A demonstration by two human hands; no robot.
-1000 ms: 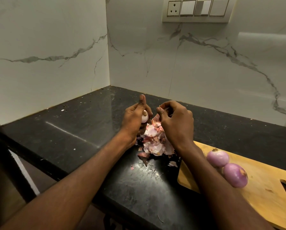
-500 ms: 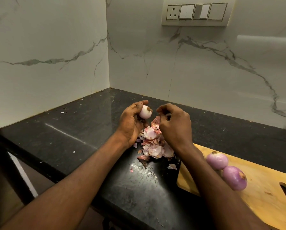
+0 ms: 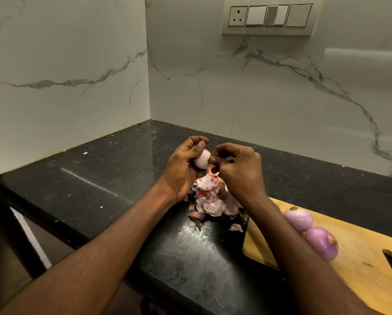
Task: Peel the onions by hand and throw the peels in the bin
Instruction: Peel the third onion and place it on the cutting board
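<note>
Black stone counter (image 3: 104, 187) is littered with a peel pile (image 3: 213, 198) under the small onion (image 3: 202, 159) gripped by the left hand (image 3: 183, 167) and pinched by the right hand (image 3: 238, 169), board (image 3: 360, 253) with two peeled onions (image 3: 309, 233) crowded at the right edge.

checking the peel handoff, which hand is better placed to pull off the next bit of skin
Right hand: its fingertips sit at the small onion, while the left hand grips that onion.

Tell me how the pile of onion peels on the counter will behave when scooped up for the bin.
The pile of peels looks thin and papery, so probably light and floppy. Scattered flakes on the black counter suggest bits will likely slip out and need a second pass.
</note>
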